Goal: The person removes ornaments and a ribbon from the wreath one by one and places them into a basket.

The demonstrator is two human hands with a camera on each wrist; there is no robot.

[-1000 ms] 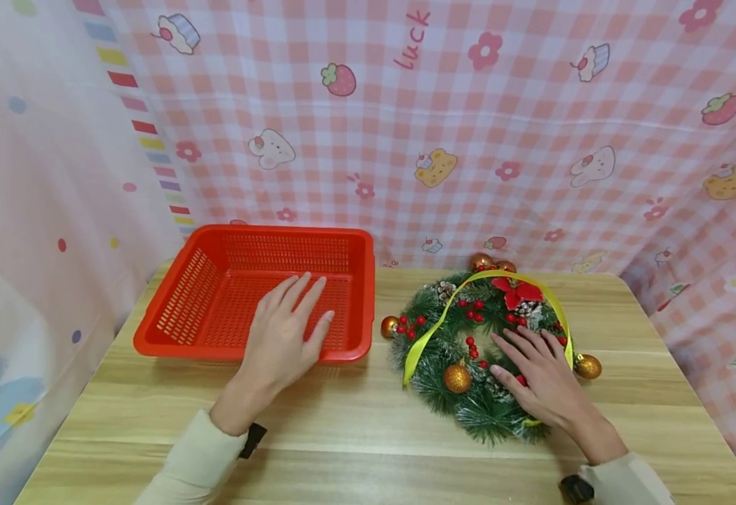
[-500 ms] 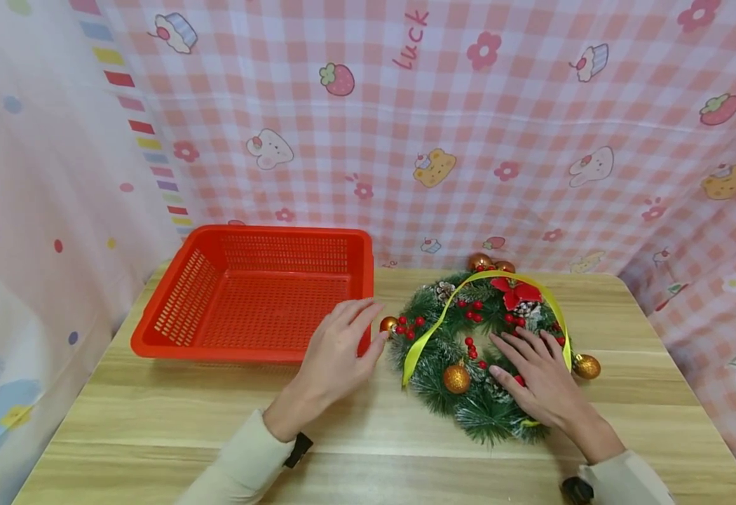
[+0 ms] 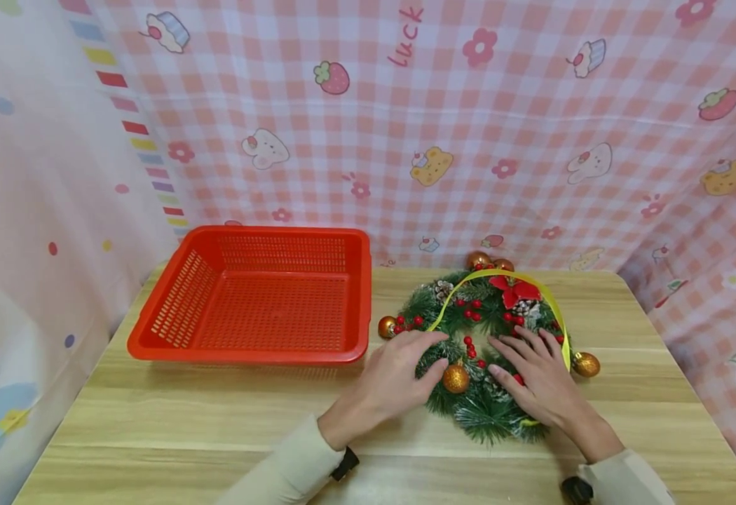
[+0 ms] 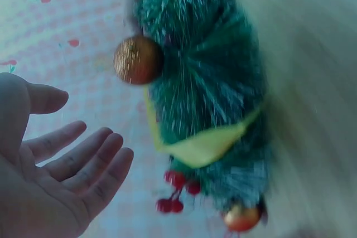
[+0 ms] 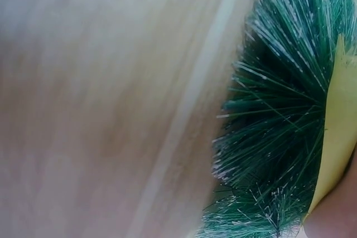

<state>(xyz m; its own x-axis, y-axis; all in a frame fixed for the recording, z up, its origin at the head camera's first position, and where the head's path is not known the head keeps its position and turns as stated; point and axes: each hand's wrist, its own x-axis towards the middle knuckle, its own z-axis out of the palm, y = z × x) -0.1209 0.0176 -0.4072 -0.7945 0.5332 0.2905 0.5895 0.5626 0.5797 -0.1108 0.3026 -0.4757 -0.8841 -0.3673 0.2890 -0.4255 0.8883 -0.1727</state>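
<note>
A green Christmas wreath (image 3: 488, 417) lies on the right half of the table, trimmed with gold baubles, red berries, pine cones and a red flower. A yellow ribbon (image 3: 554, 301) arches across it. Over the wreath's left side hangs my left hand (image 3: 396, 375), fingers extended and thumb apart; the left wrist view shows this hand (image 4: 67, 176) holding nothing. My right hand (image 3: 547, 382) rests on the wreath's right side with its fingers spread toward the centre hole. In the right wrist view only a sliver of that hand shows beside the ribbon (image 5: 337, 121).
A red plastic basket (image 3: 362, 294) with slotted walls stands on the left of the wooden table (image 3: 229, 428), with nothing seen inside. A pink checked curtain (image 3: 368, 126) hangs behind the table and folds round both sides.
My left hand has moved right, from over the basket to the wreath's left side. The right hand stays where it was on the wreath.
</note>
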